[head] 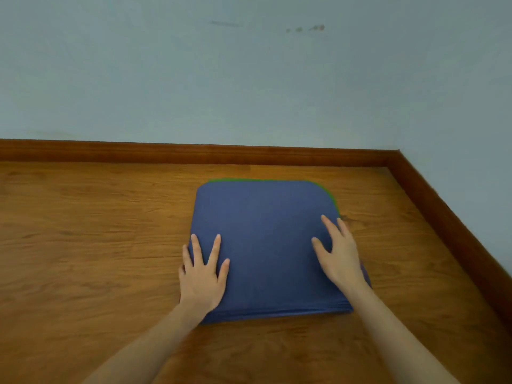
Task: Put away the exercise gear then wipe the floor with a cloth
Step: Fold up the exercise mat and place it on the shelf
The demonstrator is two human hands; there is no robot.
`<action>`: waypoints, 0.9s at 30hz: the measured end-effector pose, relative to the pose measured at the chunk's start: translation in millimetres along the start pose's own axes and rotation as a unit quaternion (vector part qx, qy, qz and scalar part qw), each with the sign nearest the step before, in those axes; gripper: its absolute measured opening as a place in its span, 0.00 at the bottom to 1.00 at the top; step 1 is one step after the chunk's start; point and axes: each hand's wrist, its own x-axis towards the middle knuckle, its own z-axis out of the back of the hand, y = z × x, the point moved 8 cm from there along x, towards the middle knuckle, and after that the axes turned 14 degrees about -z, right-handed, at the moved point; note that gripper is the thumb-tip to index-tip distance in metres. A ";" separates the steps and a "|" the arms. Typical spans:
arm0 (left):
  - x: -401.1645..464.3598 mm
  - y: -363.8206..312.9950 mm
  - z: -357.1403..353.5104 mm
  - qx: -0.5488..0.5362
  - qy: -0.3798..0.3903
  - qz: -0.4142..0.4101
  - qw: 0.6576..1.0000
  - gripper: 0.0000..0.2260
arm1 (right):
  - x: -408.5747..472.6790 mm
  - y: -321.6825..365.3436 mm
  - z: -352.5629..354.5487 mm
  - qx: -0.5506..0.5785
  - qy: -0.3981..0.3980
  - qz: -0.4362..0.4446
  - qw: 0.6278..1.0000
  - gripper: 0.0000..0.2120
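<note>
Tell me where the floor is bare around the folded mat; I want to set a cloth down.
Bare wooden floor spreads wide to the left of the folded blue mat, out to the picture's edge. A strip lies between the mat and the far skirting board. The right side narrows toward the corner. The mat itself is taken: left hand and right hand press flat on it.

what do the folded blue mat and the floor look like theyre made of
Folded blue mat: seemingly soft foam or rubbery sheet, matte; rounded corners, a green layer edging its far side. Floor: wood or wood-look laminate, slight sheen; grain lines and plank seams show.
</note>
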 end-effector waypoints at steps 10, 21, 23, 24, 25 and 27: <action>16.1 -1.0 -34.2 0.072 0.030 -0.090 0.993 0.30 | 15.7 -35.2 -101.4 -0.290 0.088 -0.011 0.953 0.28; 29.4 -5.6 -34.5 0.082 0.051 -0.125 0.987 0.36 | 43.5 -20.8 -96.7 -0.354 0.184 -0.019 0.917 0.25; 30.2 -9.7 -25.9 0.087 0.031 -0.144 0.985 0.43 | 33.3 -8.4 -88.1 -0.357 0.171 -0.008 0.918 0.24; 29.0 -11.1 -21.2 0.074 0.044 -0.146 0.986 0.45 | 24.1 -1.2 -84.7 -0.344 0.152 0.015 0.926 0.23; 23.8 -15.2 -13.4 0.060 0.047 -0.154 0.985 0.45 | 9.4 6.7 -80.1 -0.319 0.115 0.058 0.939 0.22; 3.8 -28.8 6.0 0.071 0.022 -0.201 0.977 0.40 | -31.7 19.1 -69.7 -0.257 0.014 0.184 0.949 0.21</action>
